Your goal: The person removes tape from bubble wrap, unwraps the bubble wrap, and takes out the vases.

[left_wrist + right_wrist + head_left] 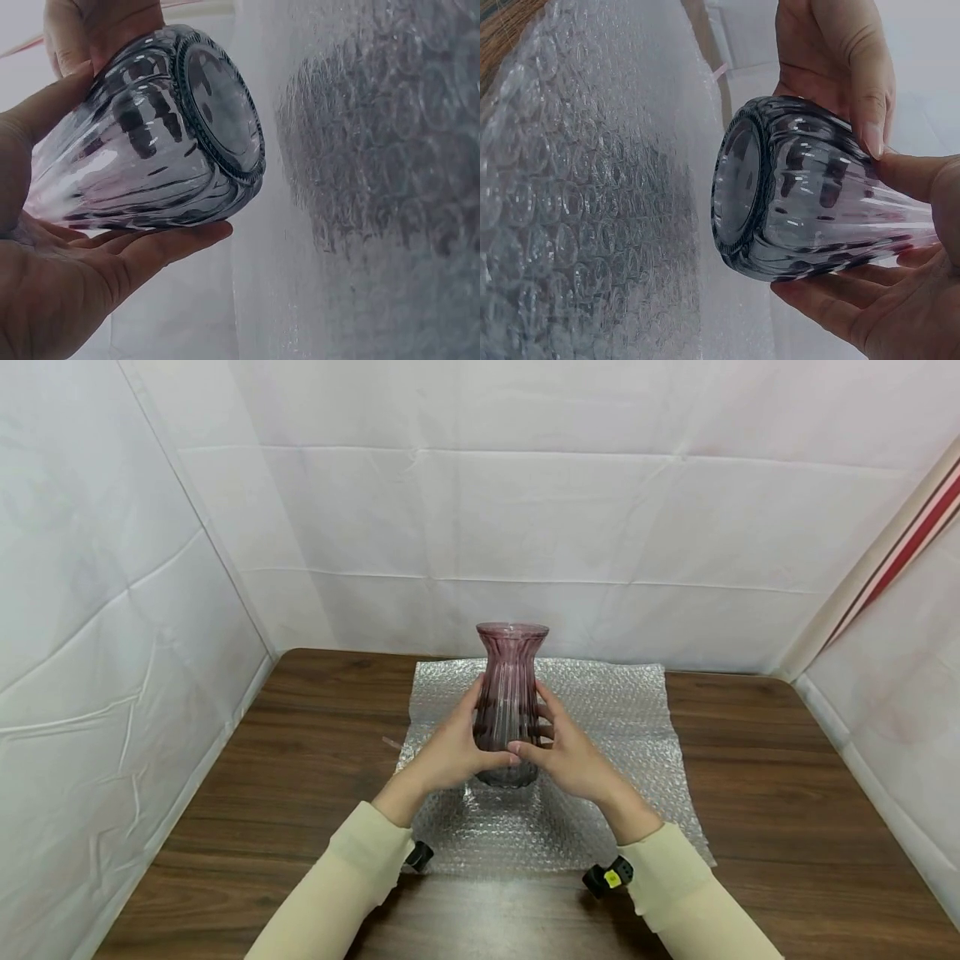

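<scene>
A ribbed glass vase (512, 693), pink at the flared rim and grey toward the base, stands upright between both hands in the head view. My left hand (452, 747) grips its left side, thumb across the front. On the opposite side my right hand (573, 756) holds it, the thumb tip meeting the left thumb. Beneath lies a sheet of bubble wrap (622, 727). In the left wrist view the round base of the vase (225, 109) is lifted off the bubble wrap (375, 135); the right wrist view also shows a gap under the vase (810, 195).
The bubble wrap lies on a dark wooden table (262, 793). A small clear strip (392, 743) sits by the sheet's left edge. White fabric walls (465, 518) enclose the back and sides, with a red stripe (911, 547) at the right.
</scene>
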Demonstrator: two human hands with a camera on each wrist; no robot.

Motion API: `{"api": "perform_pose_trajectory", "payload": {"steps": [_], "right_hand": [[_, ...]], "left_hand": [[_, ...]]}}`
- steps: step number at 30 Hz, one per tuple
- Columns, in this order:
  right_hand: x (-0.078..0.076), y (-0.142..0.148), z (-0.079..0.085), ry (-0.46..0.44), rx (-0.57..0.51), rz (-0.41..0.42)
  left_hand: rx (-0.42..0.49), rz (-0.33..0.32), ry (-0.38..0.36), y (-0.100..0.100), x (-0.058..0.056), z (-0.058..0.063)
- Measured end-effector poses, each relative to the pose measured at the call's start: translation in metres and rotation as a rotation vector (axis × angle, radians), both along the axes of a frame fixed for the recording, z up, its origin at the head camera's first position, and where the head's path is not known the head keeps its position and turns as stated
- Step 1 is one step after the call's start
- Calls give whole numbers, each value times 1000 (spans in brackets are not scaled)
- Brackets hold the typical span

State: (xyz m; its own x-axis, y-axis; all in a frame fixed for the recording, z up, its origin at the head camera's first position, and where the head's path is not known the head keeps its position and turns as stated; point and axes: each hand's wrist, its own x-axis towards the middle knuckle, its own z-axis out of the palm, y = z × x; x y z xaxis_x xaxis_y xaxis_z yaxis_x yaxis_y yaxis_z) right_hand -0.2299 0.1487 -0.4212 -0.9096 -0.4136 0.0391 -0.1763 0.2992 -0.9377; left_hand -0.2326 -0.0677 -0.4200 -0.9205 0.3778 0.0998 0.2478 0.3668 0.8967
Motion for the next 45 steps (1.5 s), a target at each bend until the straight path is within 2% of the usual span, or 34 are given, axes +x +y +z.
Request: {"api": "perform_pose_trajectory", "payload": {"steps": [5,13,18,26,32,37,45], "right_hand": [[0,0,-2,20,-6,-6],[-1,-2,-3,103,-5,4],[1,-3,-3,123,-9,-5],[0,-2,-6,206,22,-15],[-1,-7,-8,285,23,-16],[0,-10,-10,296,50,-38],[3,-15,-10,320,94,-72]], "left_hand": [[-16,3,62,2,-2,-2],[-114,28,156,8,-1,-4],[-141,15,149,8,1,-4],[-47,-31,94,5,1,-6],[-9,7,95,8,1,-5],[-34,52,137,11,0,-6],[-70,115,152,15,0,-8]]}}
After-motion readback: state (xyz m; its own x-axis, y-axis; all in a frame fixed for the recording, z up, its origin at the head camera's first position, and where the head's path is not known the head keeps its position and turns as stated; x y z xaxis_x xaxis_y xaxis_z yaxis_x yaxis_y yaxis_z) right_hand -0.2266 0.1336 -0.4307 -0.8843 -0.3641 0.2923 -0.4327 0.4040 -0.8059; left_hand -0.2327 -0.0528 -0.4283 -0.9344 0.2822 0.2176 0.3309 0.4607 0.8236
